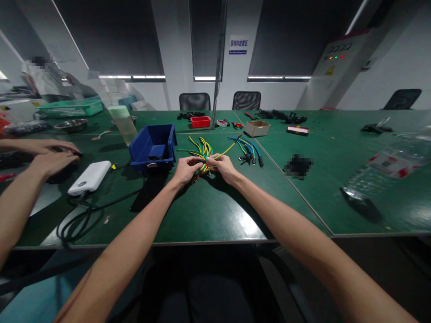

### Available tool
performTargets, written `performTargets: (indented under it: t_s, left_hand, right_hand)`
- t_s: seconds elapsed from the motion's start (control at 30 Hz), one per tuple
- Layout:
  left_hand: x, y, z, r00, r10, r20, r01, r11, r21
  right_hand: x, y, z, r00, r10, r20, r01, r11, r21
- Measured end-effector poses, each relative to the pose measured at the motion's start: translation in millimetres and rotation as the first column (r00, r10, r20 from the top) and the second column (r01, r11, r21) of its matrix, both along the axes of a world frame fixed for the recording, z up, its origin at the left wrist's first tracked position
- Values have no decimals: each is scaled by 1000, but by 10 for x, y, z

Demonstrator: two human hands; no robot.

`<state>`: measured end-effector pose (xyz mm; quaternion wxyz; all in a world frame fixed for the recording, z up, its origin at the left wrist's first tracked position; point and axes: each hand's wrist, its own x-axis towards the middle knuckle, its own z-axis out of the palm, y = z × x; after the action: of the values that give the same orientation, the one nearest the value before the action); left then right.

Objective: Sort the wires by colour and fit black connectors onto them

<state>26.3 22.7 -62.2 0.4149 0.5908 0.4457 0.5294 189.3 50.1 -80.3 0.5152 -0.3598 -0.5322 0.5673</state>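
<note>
My left hand (186, 171) is closed at the near side of a bundle of yellow and green wires (203, 148), whose ends fan out over the green table. Close beside it, my right hand (225, 169) pinches a single yellow wire (229, 148) that runs up and to the right. Both sets of fingertips nearly meet, and they hide the wire ends between them. Small red and yellow bits show just below the fingers. To the right of my right hand lies a group of blue and green wires (249, 150) with dark ends.
Left of my hands are a blue bin (153, 146), a dark phone-like slab (148, 193), a white power bank (90, 178) with a cable, and a co-worker's hands (54, 157). Beyond are a red tray (200, 122) and a cardboard box (257, 128). A plastic bottle (384, 166) lies right.
</note>
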Motion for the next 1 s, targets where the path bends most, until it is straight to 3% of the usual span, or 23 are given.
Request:
performTargets:
  t_s: [1.0]
  left_hand:
    - [11, -14, -2, 1000, -17, 7, 17, 1000, -1]
  right_hand:
    - [0, 9, -17, 1000, 0, 0, 0, 1000, 8]
